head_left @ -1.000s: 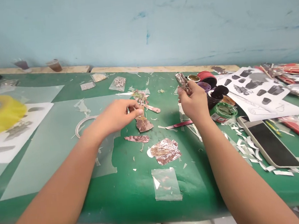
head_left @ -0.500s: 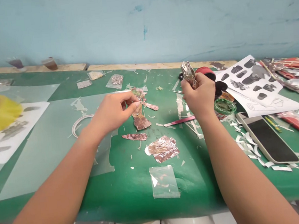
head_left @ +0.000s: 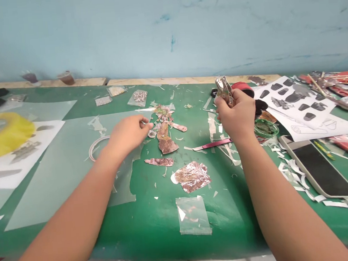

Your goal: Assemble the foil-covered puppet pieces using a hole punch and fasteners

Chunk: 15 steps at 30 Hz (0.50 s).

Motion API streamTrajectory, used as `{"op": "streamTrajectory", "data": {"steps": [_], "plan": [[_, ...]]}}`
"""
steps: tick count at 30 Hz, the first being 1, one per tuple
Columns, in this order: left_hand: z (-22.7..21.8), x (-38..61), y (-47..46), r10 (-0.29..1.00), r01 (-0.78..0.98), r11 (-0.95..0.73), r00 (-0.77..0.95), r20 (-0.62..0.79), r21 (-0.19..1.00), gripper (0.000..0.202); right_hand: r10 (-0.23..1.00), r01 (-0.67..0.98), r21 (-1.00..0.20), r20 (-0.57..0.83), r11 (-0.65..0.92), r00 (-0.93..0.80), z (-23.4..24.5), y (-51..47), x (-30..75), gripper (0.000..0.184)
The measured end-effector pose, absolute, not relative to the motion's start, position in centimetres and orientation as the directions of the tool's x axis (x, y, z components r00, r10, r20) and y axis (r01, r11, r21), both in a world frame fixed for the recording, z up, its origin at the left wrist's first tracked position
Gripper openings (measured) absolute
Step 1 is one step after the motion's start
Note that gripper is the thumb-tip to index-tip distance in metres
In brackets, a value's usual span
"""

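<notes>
- Pale blue wall at the back; in front of it a green surface point(head_left: 158, 229) strewn with white paper scraps, seen from the head camera.
- Right hand point(head_left: 236, 115) is raised above the surface, right of centre, its grip closed around the handles of a silver metal tool point(head_left: 223, 86).
- Long axis of the metal tool runs from the fist up and away toward the wall, leaning a little left; its head sticks out above the knuckles and the handles are hidden in the fist.
- Left hand point(head_left: 127, 133) lies low over the surface, left of centre, with its fingertips drawn together and pointing right. Whether that grip holds anything I cannot tell.
- Just beside those fingertips lies a foil figure point(head_left: 163, 123), pinkish, its long axis running from near to far.
- Nearer the body lie a foil strip point(head_left: 159, 162), a crumpled foil sheet point(head_left: 192, 176) and a clear bag point(head_left: 193, 215).
- Pink tweezers point(head_left: 212, 144) lie flat below the right hand, nearly crosswise.
- Behind and beside the right hand stand a red pot point(head_left: 243, 88) and a green jar point(head_left: 265, 127).
- Further right lie a printed sheet point(head_left: 306, 106) and a phone point(head_left: 317, 166), screen up.
- Far left sits a yellow tape roll point(head_left: 2, 133), well apart from both hands.
</notes>
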<state>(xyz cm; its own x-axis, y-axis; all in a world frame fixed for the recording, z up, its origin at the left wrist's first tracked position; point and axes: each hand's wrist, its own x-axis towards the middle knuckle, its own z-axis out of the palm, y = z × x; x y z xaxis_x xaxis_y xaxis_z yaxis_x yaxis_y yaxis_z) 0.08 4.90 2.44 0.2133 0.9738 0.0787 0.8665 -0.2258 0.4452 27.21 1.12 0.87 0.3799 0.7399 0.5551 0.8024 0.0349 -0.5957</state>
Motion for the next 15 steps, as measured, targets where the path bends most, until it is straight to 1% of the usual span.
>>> {"op": "streamTrajectory", "data": {"steps": [2, 5, 7, 10, 13, 15], "plan": [[1.6, 0.6, 4.8, 0.968, 0.895, -0.248, 0.239, 0.069, 0.372, 0.028, 0.743, 0.797, -0.603, 0.548, 0.032, 0.385, 1.0, 1.1, 27.1, 0.015], [1.0, 1.0, 4.6, 0.958, 0.894, -0.287, 0.277, 0.079, 0.344, 0.021, 0.750, 0.781, -0.625, 0.525, 0.019, 0.402, 1.1, 1.1, 27.1, 0.014], [1.0, 1.0, 4.7, 0.960, 0.886, -0.278, 0.274, 0.065, 0.371, 0.018, 0.753, 0.766, -0.643, 0.513, 0.019, 0.412, 1.1, 1.1, 27.1, 0.014], [0.9, 0.9, 4.7, 0.963, 0.856, -0.259, 0.264, 0.053, 0.447, 0.015, 0.758, 0.749, -0.662, 0.506, 0.034, 0.412, 1.0, 1.2, 27.3, 0.015], [0.8, 0.8, 4.8, 0.961, 0.812, -0.263, 0.267, 0.069, 0.520, 0.014, 0.757, 0.743, -0.668, 0.508, 0.045, 0.411, 0.9, 1.3, 27.7, 0.015], [0.8, 0.9, 4.8, 0.969, 0.801, -0.243, 0.232, 0.090, 0.547, 0.015, 0.750, 0.745, -0.666, 0.515, 0.044, 0.416, 0.8, 1.4, 28.1, 0.016]]}}
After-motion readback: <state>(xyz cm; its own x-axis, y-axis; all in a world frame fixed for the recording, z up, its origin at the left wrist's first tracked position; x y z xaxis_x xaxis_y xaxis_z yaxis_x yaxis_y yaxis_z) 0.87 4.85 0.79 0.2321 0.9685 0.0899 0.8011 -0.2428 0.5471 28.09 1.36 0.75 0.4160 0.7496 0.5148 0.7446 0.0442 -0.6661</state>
